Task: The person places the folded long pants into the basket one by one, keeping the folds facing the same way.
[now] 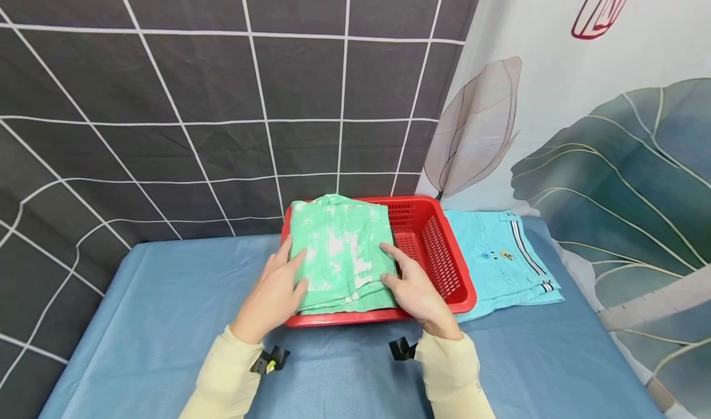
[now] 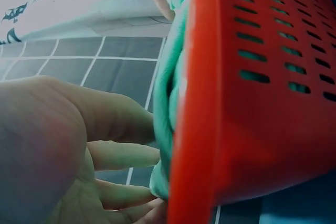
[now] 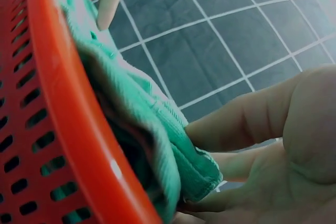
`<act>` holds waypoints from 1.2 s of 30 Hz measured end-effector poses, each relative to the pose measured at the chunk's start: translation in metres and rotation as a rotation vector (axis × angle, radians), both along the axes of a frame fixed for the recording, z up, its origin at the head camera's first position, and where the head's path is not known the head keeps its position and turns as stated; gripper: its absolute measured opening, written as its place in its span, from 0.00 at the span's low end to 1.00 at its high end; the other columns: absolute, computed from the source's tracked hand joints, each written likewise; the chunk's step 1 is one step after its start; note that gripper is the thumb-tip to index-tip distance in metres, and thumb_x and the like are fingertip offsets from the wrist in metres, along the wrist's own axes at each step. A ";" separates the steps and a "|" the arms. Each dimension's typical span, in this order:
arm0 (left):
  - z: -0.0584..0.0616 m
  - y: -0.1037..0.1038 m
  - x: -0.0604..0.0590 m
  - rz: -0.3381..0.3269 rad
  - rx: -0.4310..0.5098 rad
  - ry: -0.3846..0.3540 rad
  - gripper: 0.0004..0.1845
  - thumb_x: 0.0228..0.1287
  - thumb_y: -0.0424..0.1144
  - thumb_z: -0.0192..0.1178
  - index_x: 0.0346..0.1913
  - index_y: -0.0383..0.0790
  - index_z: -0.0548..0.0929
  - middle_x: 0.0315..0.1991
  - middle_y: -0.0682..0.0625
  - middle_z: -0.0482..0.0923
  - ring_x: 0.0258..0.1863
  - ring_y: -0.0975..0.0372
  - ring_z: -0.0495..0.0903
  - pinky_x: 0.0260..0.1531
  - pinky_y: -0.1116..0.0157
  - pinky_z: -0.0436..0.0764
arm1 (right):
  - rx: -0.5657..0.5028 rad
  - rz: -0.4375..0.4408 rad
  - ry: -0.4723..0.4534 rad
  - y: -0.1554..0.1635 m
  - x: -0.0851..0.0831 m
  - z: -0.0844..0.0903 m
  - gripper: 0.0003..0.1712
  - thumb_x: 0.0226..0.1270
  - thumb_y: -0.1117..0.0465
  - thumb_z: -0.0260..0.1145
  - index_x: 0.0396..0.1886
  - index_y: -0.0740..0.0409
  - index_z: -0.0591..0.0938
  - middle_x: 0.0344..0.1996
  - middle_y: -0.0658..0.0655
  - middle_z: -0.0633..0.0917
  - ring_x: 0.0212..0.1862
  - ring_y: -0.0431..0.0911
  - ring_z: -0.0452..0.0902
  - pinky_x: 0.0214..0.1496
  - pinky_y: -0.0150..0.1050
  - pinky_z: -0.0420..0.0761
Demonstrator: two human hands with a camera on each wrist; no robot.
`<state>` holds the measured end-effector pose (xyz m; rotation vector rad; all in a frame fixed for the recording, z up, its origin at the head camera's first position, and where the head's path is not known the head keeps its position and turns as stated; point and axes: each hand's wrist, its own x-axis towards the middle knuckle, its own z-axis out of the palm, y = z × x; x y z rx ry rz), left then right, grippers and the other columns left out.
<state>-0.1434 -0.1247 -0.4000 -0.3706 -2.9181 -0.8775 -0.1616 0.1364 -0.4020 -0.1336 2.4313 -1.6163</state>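
In the lower middle of the head view, a folded green garment (image 1: 341, 255) lay in the left part of a red plastic basket (image 1: 444, 265), and its top stood a little higher than the basket rim. The basket stood on a counter covered with a blue cloth (image 1: 166, 308). The left hand (image 1: 274, 295) lay against the left edge of the garment, with the thumb on top and the fingers along the side. The right hand (image 1: 413, 289) lay against the right edge in the same way. The left wrist view showed the fingers (image 2: 123, 156) only slightly bent and touching the fabric (image 2: 168, 124) from the side. The right wrist view showed the thumb and fingers (image 3: 236, 124) closing lightly on the thick folded edge (image 3: 184, 156). So each grip was a soft pinch, half closed, on the stack's side.

The garment looked soft and light, like cotton, and not slippery. It would probably sag and open its folds if it were taken by one corner. The better place to hold it seemed to be the two opposite folded edges, low down, so that all layers stayed together.

To the right of the basket, a folded light blue garment (image 1: 502, 261) with striped trim lay on the counter, touching the basket wall.
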 end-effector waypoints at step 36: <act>-0.018 -0.009 -0.024 -0.154 -0.099 -0.023 0.34 0.64 0.40 0.58 0.73 0.34 0.69 0.77 0.40 0.56 0.77 0.50 0.55 0.70 0.34 0.33 | 0.448 0.124 0.212 -0.017 0.002 -0.012 0.26 0.76 0.61 0.57 0.71 0.65 0.73 0.76 0.72 0.55 0.77 0.62 0.50 0.74 0.59 0.59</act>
